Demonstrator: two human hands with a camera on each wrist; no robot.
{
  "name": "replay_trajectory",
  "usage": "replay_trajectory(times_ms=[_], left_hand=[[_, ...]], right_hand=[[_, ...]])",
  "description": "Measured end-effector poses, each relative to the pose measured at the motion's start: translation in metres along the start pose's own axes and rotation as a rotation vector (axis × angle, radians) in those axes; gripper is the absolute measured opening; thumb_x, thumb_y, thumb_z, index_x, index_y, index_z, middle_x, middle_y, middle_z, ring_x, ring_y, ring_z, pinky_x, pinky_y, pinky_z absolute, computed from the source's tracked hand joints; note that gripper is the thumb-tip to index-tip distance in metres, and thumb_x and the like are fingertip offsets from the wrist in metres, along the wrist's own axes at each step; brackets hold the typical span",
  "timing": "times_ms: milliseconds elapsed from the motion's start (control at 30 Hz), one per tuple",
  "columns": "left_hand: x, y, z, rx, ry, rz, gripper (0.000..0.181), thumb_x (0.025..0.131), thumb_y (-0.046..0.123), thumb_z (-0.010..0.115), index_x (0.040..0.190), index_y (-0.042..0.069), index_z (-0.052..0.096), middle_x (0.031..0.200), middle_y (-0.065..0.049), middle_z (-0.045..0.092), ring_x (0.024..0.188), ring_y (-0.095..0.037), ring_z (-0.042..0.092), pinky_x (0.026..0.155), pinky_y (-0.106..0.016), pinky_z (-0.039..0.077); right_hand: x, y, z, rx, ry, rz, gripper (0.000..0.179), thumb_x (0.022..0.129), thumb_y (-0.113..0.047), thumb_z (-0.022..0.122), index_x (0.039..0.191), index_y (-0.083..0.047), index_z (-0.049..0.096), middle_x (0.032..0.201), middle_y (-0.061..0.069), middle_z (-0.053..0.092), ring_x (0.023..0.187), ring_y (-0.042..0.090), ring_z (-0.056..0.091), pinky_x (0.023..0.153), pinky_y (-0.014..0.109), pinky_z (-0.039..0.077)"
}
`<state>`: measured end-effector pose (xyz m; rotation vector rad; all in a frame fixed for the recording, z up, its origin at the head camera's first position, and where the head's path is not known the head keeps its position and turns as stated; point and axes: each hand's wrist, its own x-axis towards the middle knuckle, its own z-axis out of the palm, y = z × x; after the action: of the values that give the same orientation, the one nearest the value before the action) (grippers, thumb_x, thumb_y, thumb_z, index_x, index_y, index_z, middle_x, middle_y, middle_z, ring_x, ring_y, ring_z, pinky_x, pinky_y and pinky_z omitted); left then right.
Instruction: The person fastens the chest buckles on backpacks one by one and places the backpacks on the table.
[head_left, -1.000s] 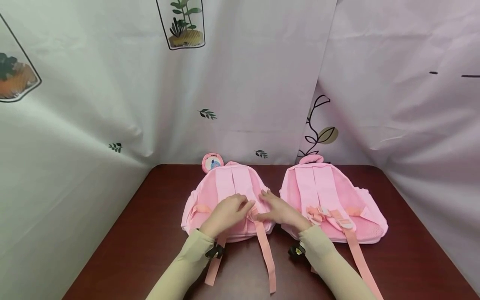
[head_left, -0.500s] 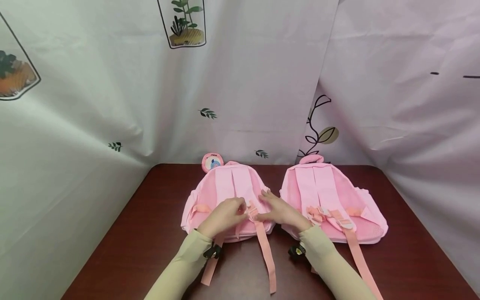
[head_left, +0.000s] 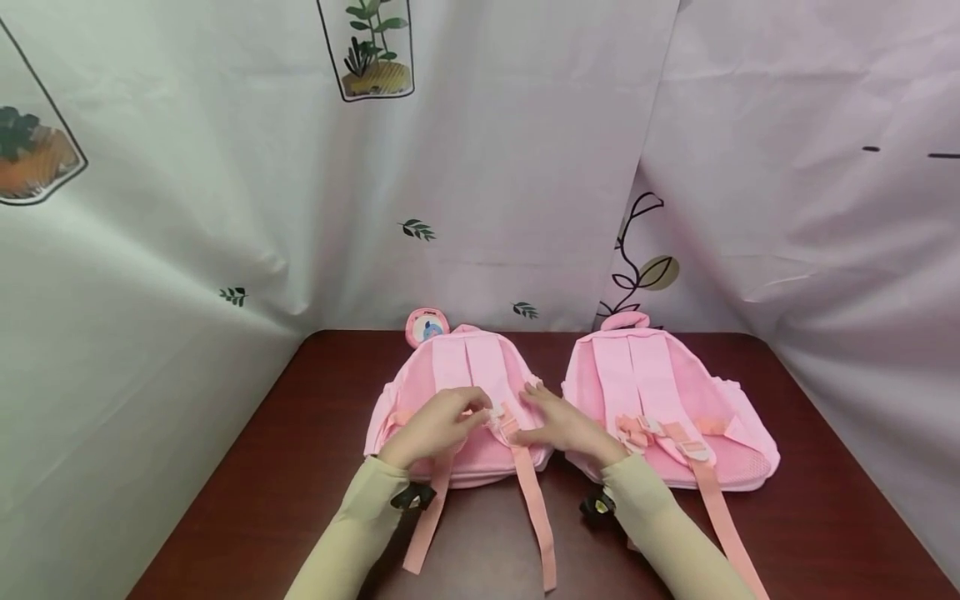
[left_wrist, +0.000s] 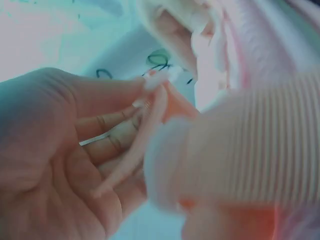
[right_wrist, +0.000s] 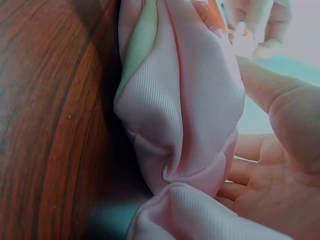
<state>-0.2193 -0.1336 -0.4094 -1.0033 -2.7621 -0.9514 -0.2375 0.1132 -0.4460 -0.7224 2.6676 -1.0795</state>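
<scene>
Two pink backpacks lie side by side with their shoulder straps facing up: the left backpack (head_left: 487, 461) and the right backpack (head_left: 742, 454). My left hand (head_left: 438, 422) is over the middle of the left backpack. In the left wrist view, its thumb and fingers pinch a small white buckle (left_wrist: 156, 81) on orange webbing (left_wrist: 181, 102); a loose strip hangs across the palm. My right hand (head_left: 566, 423) rests against that backpack's right side. Its fingers are spread, with the thumb beside the orange strap adjuster (head_left: 508, 423). The fabric hides part of its fingers in the right wrist view.
The dark wooden table (head_left: 262, 492) carries both bags. Orange strap tails (head_left: 536, 517) trail toward its near edge. A round pink tag (head_left: 427, 326) sits behind the left backpack. On the right backpack, an orange bow-like strap bundle (head_left: 636, 429) shows. Printed curtains (head_left: 510, 167) surround the table.
My left hand has shifted slightly left and away from the right hand, uncovering more of the strap hardware between them. The right hand stays nearly still on the bag's side.
</scene>
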Motion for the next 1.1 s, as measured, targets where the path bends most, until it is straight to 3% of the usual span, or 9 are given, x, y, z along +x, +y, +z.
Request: replay_trajectory(times_ms=[167,433,700,867,1000,1100], left_hand=[[-0.005,-0.006,-0.017,-0.129,0.035,0.039,0.015,0.1,0.014,0.064,0.11,0.005,0.07,0.099,0.003,0.069,0.095,-0.013,0.066,0.09,-0.036,0.054],[-0.012,-0.013,-0.04,-0.273,0.157,-0.041,0.017,0.099,0.025,0.068,0.11,0.013,0.073,0.101,0.005,0.07,0.1,-0.016,0.068,0.09,-0.04,0.055],[-0.013,-0.016,-0.049,-0.283,0.216,-0.063,0.019,0.096,0.033,0.071,0.11,0.02,0.075,0.1,0.008,0.071,0.096,-0.016,0.066,0.087,-0.04,0.055],[-0.013,-0.016,-0.05,-0.273,0.237,-0.038,0.017,0.097,0.029,0.07,0.109,0.019,0.075,0.099,0.009,0.072,0.095,-0.013,0.068,0.087,-0.036,0.055],[-0.015,-0.016,-0.051,-0.279,0.246,-0.032,0.016,0.097,0.028,0.07,0.109,0.019,0.074,0.1,0.009,0.072,0.095,-0.012,0.068,0.087,-0.035,0.055],[-0.016,-0.016,-0.051,-0.286,0.245,-0.026,0.016,0.097,0.028,0.069,0.11,0.018,0.074,0.1,0.009,0.072,0.095,-0.012,0.067,0.087,-0.035,0.055]], right_hand=[[0.001,-0.002,0.001,0.004,0.006,-0.004,0.086,0.085,-0.038,0.079,0.149,0.006,0.042,0.159,0.023,0.032,0.151,0.039,0.018,0.119,0.055,0.018],[0.0,-0.006,-0.005,0.019,0.001,0.028,0.09,0.084,-0.037,0.081,0.151,0.005,0.039,0.157,0.026,0.034,0.148,0.041,0.024,0.119,0.053,0.023],[0.002,-0.014,-0.015,0.028,0.055,0.049,0.084,0.087,-0.04,0.078,0.149,0.003,0.043,0.149,0.024,0.047,0.139,0.038,0.043,0.115,0.052,0.032],[0.007,-0.02,-0.016,0.05,0.091,-0.041,0.067,0.088,-0.027,0.079,0.143,0.001,0.054,0.145,0.019,0.054,0.138,0.036,0.045,0.114,0.052,0.033],[0.014,-0.025,-0.013,0.057,0.058,-0.111,0.06,0.086,-0.018,0.08,0.139,0.001,0.058,0.143,0.017,0.056,0.138,0.035,0.045,0.114,0.052,0.033],[0.021,-0.027,-0.009,-0.008,0.018,-0.135,0.056,0.086,-0.018,0.08,0.135,0.002,0.061,0.143,0.019,0.055,0.137,0.036,0.046,0.113,0.052,0.034]])
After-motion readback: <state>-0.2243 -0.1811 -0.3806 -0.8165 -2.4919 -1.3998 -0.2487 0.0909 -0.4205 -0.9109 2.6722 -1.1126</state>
